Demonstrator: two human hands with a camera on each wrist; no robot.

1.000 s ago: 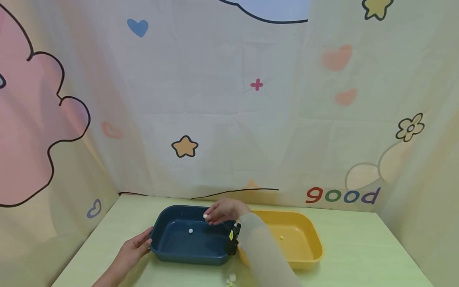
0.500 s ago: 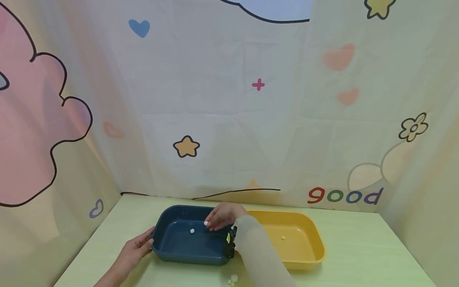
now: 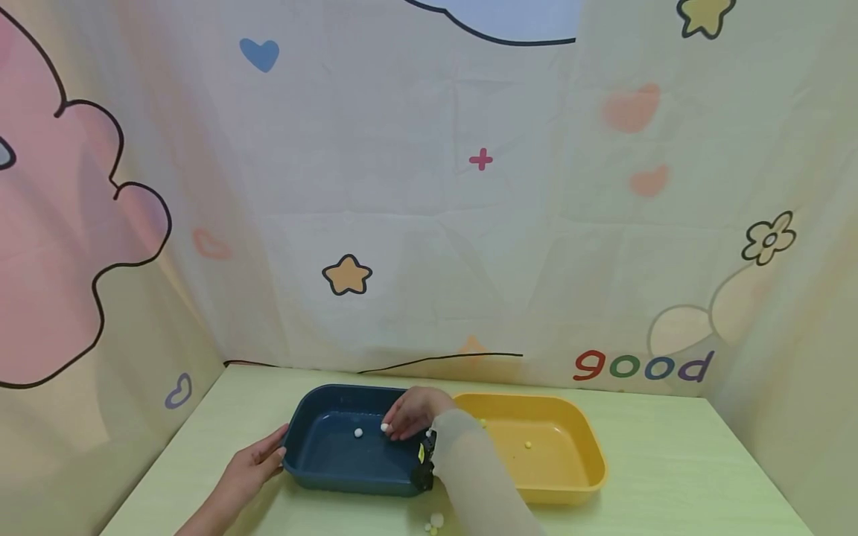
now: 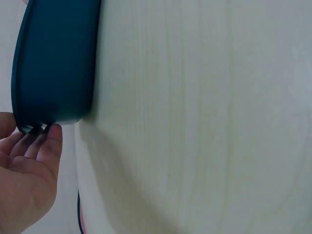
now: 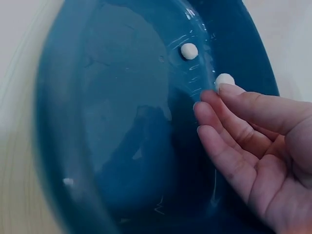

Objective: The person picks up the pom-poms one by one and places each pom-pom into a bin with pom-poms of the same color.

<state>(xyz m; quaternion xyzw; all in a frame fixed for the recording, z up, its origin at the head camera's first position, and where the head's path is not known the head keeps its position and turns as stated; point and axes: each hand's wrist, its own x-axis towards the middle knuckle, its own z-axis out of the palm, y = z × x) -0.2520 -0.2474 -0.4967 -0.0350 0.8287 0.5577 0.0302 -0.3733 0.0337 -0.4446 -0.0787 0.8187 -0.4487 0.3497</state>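
My right hand (image 3: 414, 413) pinches a small white ball (image 5: 225, 81) between thumb and fingertips. It hangs low inside the dark blue basin (image 3: 335, 455), near the far wall; whether the ball touches the basin is hard to tell. Another white ball (image 3: 358, 432) lies on the basin floor, left of the pinched one. At the basin's left end, my left hand (image 3: 244, 473) holds the rim. In the left wrist view, its thumb is on one side of the rim and its fingers (image 4: 48, 146) are under the other.
Right of the blue basin stands a yellow basin (image 3: 559, 465), partly hidden by my right sleeve (image 3: 479, 476). Inside it are a small yellow ball (image 3: 528, 445) and another yellow spot near the sleeve. A white ball (image 3: 436, 520) and smaller balls lie on the table in front.
My right hand has moved down into the blue basin with the white ball still pinched. The left hand stays on the rim.
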